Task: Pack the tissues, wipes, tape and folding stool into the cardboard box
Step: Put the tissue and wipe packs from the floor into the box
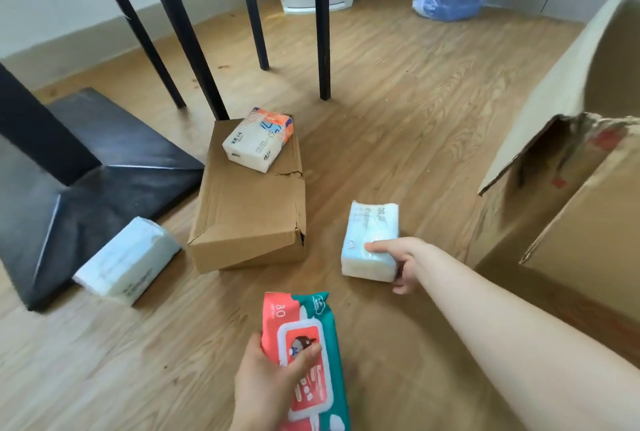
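Two packs are in hand at once. The left hand [273, 375] is wrapped around the wipes pack [304, 358], thumb pressed on its printed top face and fingers curled underneath, holding it low over the wooden floor [398, 84]. The right hand [398, 267] has closed on the near end of a pale blue tissue pack [370, 240], thumb on top and fingers round the side; whether that pack is lifted or resting on the floor is hard to say from this angle.

Another tissue pack with orange print [258, 139] sits on a closed small carton [249, 202], and a white tissue pack [126, 259] lies on the floor beside a black table base [104, 167]. The big cardboard box [571, 208] stands open to the right, one flap raised.

Both held packs are probably light and soft. The tissues should squash under a pinch, so a grip across the short end, as now, or spanning the width seems safest. The wipes are likely heavier, damp inside and slick in their film wrapper, so a full wrap around the body ought to hold better than fingertips. Neither is fragile; dropping them into the box should do no harm. No tape or folding stool can be made out.
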